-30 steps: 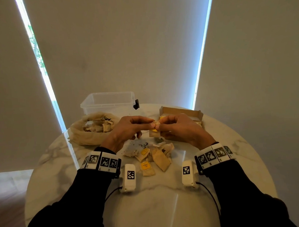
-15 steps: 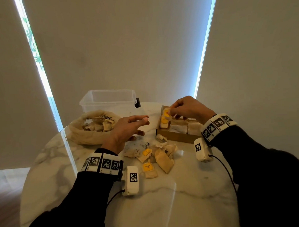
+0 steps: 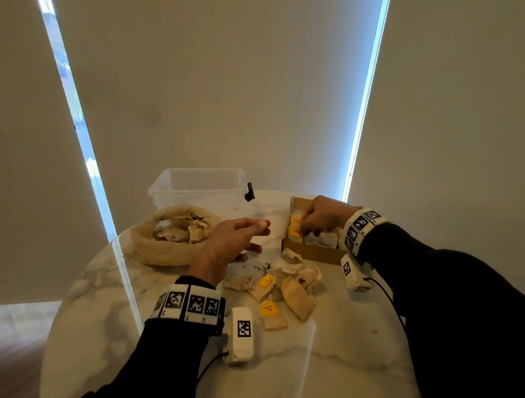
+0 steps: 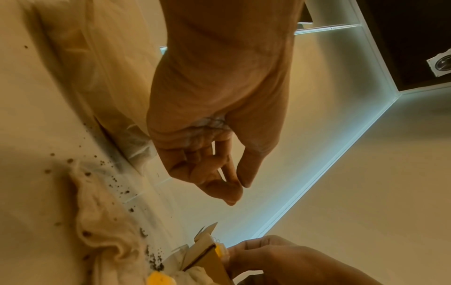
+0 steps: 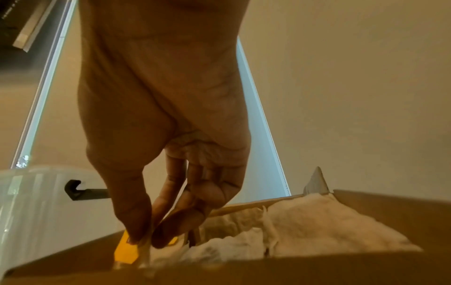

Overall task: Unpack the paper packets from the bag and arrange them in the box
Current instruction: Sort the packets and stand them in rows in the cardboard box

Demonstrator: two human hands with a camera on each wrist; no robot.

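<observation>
Round marble table, beige blinds, bright window slits

Right hand pinches yellow-tagged packet inside cardboard box.

The room is dim. Cold daylight leaks in as two thin bright strips at the edges of the drawn blinds, and one strip glares in a streak across the bench. The head view bends straight lines outward. Both wrist views look warm, soft and grainy, with the nearest cardboard blurred in shadow.
</observation>
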